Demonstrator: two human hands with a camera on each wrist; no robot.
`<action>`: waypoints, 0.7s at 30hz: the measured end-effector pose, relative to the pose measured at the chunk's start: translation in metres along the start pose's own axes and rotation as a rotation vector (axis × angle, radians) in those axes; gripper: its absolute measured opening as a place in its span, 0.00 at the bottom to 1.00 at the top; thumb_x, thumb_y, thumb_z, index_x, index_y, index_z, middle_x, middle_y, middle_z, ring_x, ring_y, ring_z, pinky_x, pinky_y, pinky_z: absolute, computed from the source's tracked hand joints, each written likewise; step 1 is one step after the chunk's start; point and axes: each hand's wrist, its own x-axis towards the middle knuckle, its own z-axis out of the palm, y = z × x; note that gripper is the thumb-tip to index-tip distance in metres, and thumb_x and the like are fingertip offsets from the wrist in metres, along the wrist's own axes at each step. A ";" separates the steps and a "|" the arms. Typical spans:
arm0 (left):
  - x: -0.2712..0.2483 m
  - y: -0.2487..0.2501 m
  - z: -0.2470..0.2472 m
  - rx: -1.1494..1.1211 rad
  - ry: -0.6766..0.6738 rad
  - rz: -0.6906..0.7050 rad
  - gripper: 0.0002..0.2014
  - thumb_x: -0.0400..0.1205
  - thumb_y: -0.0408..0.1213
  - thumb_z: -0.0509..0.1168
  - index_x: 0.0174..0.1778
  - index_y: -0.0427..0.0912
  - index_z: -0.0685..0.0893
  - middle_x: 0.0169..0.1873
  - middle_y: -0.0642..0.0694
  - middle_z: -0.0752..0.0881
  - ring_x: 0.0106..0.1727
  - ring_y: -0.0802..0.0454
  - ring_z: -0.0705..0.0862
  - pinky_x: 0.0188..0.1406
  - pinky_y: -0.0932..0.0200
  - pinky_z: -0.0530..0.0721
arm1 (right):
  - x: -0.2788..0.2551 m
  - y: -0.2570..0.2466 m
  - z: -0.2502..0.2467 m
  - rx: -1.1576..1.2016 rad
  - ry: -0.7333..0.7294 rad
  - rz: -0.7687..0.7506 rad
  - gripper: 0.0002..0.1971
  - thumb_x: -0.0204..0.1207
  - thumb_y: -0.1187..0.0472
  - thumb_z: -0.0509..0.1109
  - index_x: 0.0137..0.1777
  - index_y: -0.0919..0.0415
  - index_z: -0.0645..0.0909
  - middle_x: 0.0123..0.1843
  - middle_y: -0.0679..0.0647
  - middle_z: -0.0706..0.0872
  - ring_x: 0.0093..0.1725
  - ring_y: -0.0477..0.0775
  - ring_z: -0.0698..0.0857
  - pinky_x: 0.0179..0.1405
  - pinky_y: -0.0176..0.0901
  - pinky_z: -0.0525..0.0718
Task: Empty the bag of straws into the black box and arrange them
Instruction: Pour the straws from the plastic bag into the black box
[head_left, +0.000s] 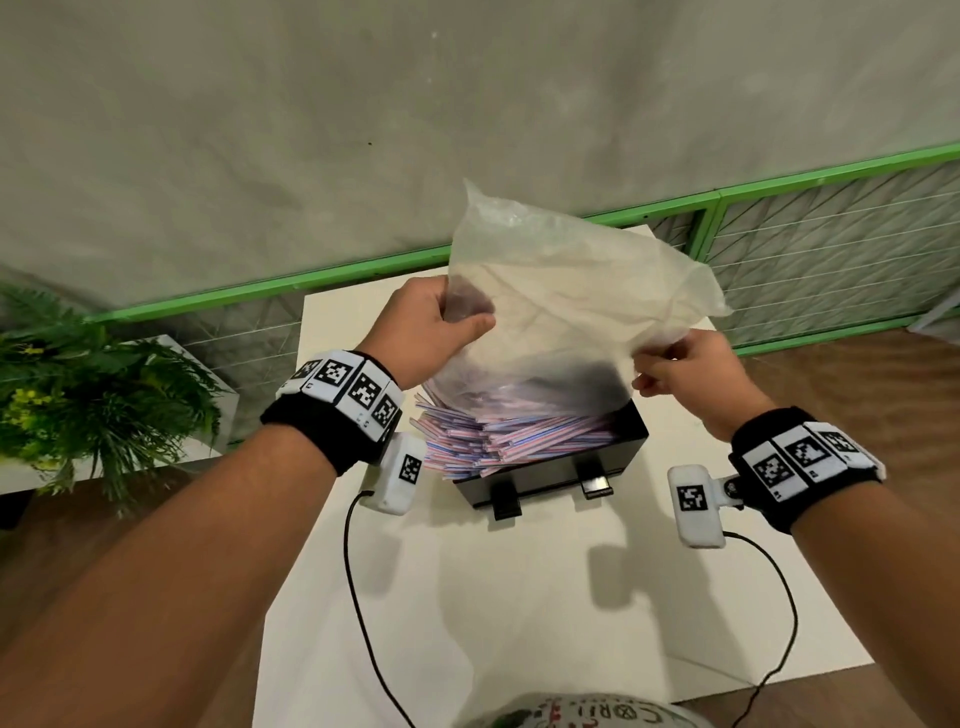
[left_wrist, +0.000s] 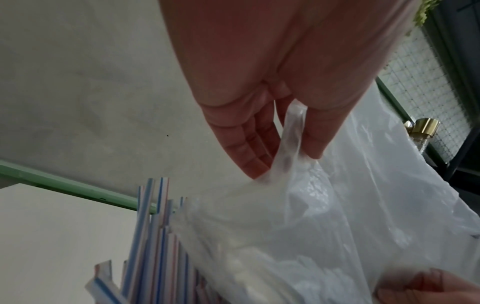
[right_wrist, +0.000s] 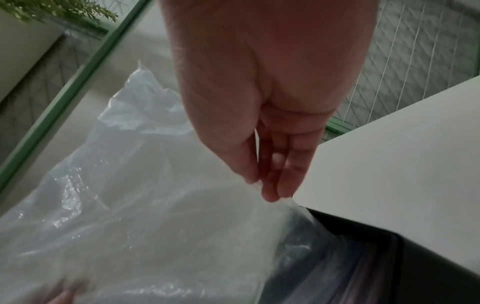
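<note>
The emptying step is nearly done. The translucent, crinkled plastic bag (head_left: 566, 291) hangs upturned over the open black rectangular box (head_left: 556, 467), which stands on the white tabletop (head_left: 519, 597). The left hand (head_left: 431, 322) has its grip clenched on a gathered fold at the bag's left edge, thumb and fingers pinching the film; the right hand (head_left: 691, 374) pinches the bag's right edge between thumb and fingertips. The bag's mouth points down into the box and its closed end stands up and away from the person.

The red-, white- and blue-striped plastic straws (head_left: 498, 436) lie heaped in the box, their long axis running roughly left to right along the box. Their left ends fan out past the box's left rim, and the pile looks uneven. Whether any straws remain inside the bag is hard to say, since the film is cloudy there.

The next move probably calls for lifting the bag clear, perhaps with a shake, and setting it aside. Then both hands can push the overhanging ends rightward and square the straws parallel inside the walls.
</note>
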 end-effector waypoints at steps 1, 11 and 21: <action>-0.001 0.003 -0.001 -0.013 0.009 0.005 0.04 0.78 0.38 0.78 0.44 0.51 0.90 0.37 0.50 0.91 0.42 0.51 0.90 0.51 0.40 0.92 | -0.002 -0.003 -0.002 0.018 0.008 0.001 0.03 0.78 0.75 0.72 0.49 0.69 0.84 0.39 0.63 0.86 0.29 0.53 0.88 0.33 0.42 0.88; -0.033 0.043 -0.003 -0.241 0.169 0.104 0.23 0.81 0.55 0.73 0.67 0.47 0.81 0.62 0.44 0.89 0.61 0.48 0.89 0.63 0.41 0.88 | -0.029 -0.066 -0.006 0.010 0.103 -0.241 0.08 0.78 0.76 0.70 0.44 0.63 0.82 0.33 0.58 0.83 0.26 0.52 0.86 0.33 0.51 0.84; -0.102 0.055 -0.012 -0.348 0.474 0.244 0.06 0.87 0.36 0.67 0.47 0.38 0.85 0.36 0.49 0.92 0.38 0.52 0.90 0.40 0.49 0.91 | -0.094 -0.162 0.103 -0.027 -0.694 -0.394 0.11 0.77 0.78 0.65 0.58 0.76 0.82 0.48 0.57 0.88 0.46 0.47 0.87 0.51 0.39 0.85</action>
